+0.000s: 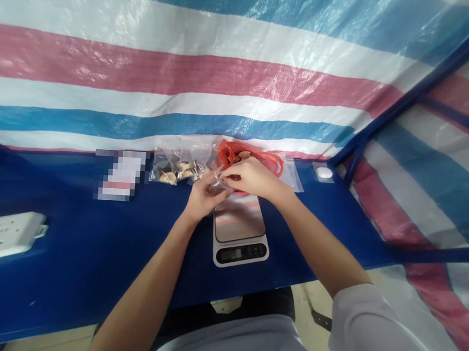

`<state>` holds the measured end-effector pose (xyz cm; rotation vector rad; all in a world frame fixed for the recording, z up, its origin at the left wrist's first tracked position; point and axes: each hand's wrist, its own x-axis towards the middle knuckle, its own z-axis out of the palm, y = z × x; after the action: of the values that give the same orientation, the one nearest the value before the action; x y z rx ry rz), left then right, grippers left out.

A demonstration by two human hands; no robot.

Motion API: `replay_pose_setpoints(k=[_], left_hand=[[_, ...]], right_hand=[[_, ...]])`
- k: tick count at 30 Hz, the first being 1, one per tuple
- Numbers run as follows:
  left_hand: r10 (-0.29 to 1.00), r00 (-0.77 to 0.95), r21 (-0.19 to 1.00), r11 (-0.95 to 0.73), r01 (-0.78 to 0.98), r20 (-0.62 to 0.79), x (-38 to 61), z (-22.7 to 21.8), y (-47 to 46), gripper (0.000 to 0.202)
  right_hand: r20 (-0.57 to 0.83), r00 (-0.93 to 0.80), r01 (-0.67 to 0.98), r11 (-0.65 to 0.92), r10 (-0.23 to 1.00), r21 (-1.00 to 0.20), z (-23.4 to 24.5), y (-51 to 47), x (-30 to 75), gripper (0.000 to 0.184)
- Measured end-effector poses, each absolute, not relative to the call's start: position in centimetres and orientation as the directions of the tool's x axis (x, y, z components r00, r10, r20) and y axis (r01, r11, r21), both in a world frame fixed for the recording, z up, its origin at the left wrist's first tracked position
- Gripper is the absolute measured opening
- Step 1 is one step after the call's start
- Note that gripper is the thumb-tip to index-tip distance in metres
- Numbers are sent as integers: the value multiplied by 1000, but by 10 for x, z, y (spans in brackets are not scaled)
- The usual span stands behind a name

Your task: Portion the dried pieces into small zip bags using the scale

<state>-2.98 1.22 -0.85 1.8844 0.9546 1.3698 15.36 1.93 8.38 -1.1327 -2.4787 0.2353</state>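
My left hand (206,198) and my right hand (247,177) meet above the back of a digital kitchen scale (239,231). Between their fingers they pinch a small piece of clear plastic (220,181), probably a little bag. Just behind my right hand lies a red plastic bag (230,154) with brown pieces in it, partly hidden by my fingers. Left of my hands, a clear plastic bag (178,168) holds several pale and dark pieces. The scale's steel top is partly covered by my hands.
The blue table (64,228) carries a white power strip (4,235) at the left, a pixelated blurred patch (121,175), and a small white round object (324,173) at the back right. Striped plastic tarpaulin (184,82) hangs behind, on a blue frame.
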Motion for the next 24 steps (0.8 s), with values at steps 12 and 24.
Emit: replay_pose_setpoints(k=[12, 24], left_hand=[[836, 189, 818, -545, 186, 514, -31, -10, 13, 68], [749, 299, 677, -663, 320, 592, -31, -5, 6, 67]], right_hand=[[319, -578, 560, 650, 751, -514, 83, 17, 158, 19], [398, -461, 445, 595, 793, -669, 71, -5, 173, 15]])
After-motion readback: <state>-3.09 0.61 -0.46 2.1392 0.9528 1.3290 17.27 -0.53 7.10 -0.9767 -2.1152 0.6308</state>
